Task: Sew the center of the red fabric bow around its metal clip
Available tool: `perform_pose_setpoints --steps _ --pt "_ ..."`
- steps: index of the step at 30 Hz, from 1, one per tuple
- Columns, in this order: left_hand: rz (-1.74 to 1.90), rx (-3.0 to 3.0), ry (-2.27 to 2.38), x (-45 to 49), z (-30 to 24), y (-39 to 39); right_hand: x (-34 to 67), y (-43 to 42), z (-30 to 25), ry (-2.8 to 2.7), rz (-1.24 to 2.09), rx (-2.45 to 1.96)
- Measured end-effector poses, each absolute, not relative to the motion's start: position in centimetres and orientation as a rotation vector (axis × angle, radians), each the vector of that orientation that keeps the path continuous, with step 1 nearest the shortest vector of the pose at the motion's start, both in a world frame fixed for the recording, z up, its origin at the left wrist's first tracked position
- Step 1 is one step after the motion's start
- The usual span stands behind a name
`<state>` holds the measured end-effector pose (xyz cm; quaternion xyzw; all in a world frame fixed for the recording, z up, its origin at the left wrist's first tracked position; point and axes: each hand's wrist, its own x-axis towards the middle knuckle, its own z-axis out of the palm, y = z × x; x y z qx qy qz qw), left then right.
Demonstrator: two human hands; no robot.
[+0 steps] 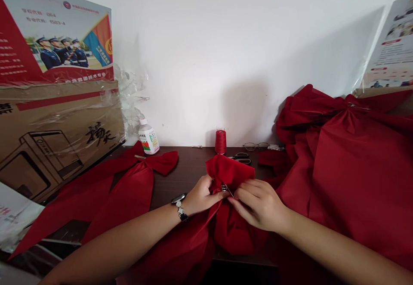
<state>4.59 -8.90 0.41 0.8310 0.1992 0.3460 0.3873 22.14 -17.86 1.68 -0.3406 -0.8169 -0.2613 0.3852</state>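
Both my hands work at the centre of the dark wooden table on a gathered bow of red cloth. My left hand pinches the gathered cloth from the left, a wristwatch on its wrist. My right hand comes in from the right, its fingertips at a thin steel needle that pierces the gather. A small metal clip sits on the cloth beside the needle. The cloth's long red tails hang down toward me.
A red thread cone, scissors and glasses lie at the table's back. A bottle stands by a cardboard box with a poster above. Red bows lie left and right.
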Motion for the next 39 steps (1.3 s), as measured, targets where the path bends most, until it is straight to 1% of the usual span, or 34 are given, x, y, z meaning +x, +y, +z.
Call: perform_pose_setpoints --steps 5,8,16,26,34,39 --pt "0.907 2.143 0.554 4.7 0.1 -8.8 21.7 -18.0 1.5 -2.111 -0.474 -1.03" --pt "0.908 2.149 0.56 4.8 0.0 -8.9 21.6 -18.1 1.5 -2.116 -0.428 -1.105" --pt "0.877 2.209 0.506 4.9 0.3 -9.2 21.7 -17.9 1.3 -2.16 -0.533 -1.053" --pt "0.863 2.256 0.491 4.9 0.0 -9.0 21.9 -18.1 1.8 -2.278 -0.539 -1.119" --pt "0.874 2.351 0.576 4.9 -0.2 -9.4 21.5 -17.9 0.5 -2.124 -0.64 -1.034" --pt "0.966 2.309 0.585 4.6 -0.8 -9.5 21.2 -17.9 0.1 -2.043 -0.663 -0.98"
